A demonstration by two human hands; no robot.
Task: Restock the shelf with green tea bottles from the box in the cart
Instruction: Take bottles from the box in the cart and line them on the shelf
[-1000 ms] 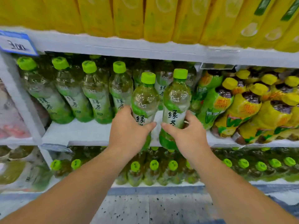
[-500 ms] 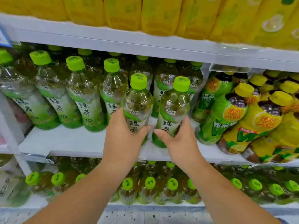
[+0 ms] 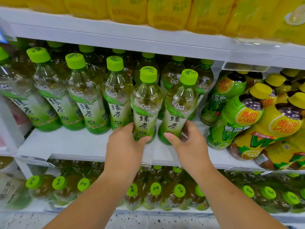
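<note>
Gripping the left green tea bottle (image 3: 146, 111) low down, the left hand (image 3: 125, 147) curls round it; the right hand (image 3: 193, 146) curls round the right green tea bottle (image 3: 179, 109). Both are at the white shelf (image 3: 74, 144) front, with their bases partly hidden by the hands. Yellow-capped bottles (image 3: 244, 119) lean just beside, at right.

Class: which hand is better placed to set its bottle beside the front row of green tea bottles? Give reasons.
Probably the left hand: its bottle is beside the row's end bottle. The right hand holds the other bottle farther right.
</note>
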